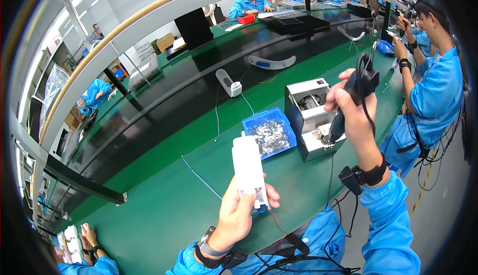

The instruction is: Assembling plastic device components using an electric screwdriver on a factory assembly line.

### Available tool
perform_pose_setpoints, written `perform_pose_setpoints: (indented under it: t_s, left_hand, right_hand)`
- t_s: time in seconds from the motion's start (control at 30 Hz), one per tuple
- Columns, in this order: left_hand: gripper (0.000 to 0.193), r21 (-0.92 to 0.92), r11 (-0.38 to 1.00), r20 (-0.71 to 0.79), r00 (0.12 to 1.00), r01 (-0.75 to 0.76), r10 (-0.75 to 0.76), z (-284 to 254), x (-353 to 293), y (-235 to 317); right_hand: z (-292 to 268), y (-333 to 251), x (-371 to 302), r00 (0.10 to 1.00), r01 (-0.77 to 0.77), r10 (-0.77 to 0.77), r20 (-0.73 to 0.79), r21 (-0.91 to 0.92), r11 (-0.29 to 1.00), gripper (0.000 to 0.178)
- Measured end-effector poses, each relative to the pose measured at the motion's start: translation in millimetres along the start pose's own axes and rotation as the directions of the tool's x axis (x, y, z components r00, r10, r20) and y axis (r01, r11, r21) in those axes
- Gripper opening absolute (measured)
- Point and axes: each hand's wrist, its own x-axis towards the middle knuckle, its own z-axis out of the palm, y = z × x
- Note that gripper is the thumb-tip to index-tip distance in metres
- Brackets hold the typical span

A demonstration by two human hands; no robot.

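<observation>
A: What does each hand grasp?
B: The left hand (237,211) grips a smooth, oblong white plastic housing (248,164) above the matte green desk (172,225); the right hand (352,113) clasps a rounded black electric screwdriver (338,127), tip down at a boxy metal screw feeder (317,119).
A: And beside the feeder?
B: A blue plastic bin (264,118) of small, shiny parts (271,137).
</observation>
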Motion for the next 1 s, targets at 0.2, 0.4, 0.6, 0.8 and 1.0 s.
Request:
perform_pose_setpoints:
  t_s: [0.2, 0.4, 0.6, 0.8, 1.0]
  left_hand:
    - [0.041, 0.138, 0.989, -0.069, 0.995, -0.060, 0.070, 0, 2, -3]
    - [0.039, 0.122, 0.989, -0.057, 0.994, -0.086, 0.093, -1, 3, 0]
    - [0.038, 0.029, 0.998, -0.070, 0.996, -0.050, 0.052, -5, 3, 1]
    - [0.037, 0.058, 0.998, -0.060, 0.998, -0.008, 0.012, -6, 4, 0]
    - [0.032, 0.045, 0.999, -0.038, 0.999, -0.018, 0.020, -3, 1, 1]
  right_hand:
    - [-11, 19, -12, 0.998, 0.062, -0.065, -0.026, -0.100, 0.993, 0.027]
    - [-10, 26, -14, 0.997, 0.051, -0.057, -0.056, -0.106, 0.993, 0.025]
    - [0, 10, -6, 0.990, -0.139, 0.138, -0.013, -0.096, 0.986, 0.027]
    - [65, -56, -8, 0.972, -0.051, 0.000, 0.235, 0.211, 0.976, 0.068]
    - [129, -101, -22, 0.929, -0.088, -0.108, 0.355, 0.494, 0.865, 0.090]
